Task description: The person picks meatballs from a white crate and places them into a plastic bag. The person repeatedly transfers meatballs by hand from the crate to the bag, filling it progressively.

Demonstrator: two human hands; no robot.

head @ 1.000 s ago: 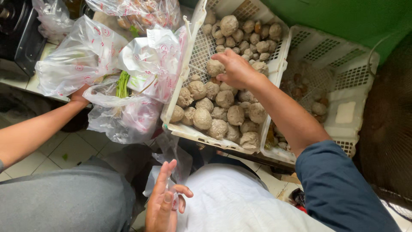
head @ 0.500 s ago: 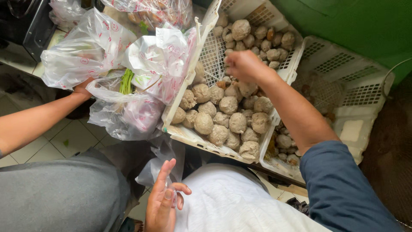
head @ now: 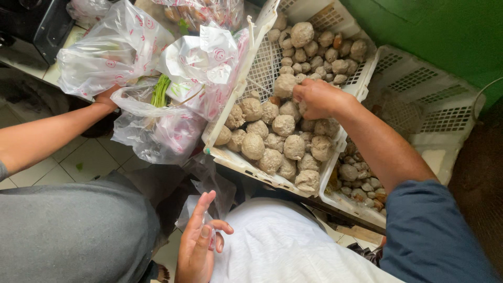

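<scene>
The right hand (head: 314, 98) reaches far into the white crate (head: 230, 157), fingers curled around a meatball (head: 285, 84) amid the pile. The left hand (head: 199, 246) hovers near, fingers spread and empty, beside crumpled plastic bags (head: 173, 131) crowding the crate's left rim.

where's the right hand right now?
In the head view, the right hand is right of centre, down among the brown lumpy tubers in the white slotted crate, right of the plastic bags.

Crinkled clear plastic bags (head: 157, 68) with small red prints, heaped left of the white crate (head: 251, 57).
</scene>
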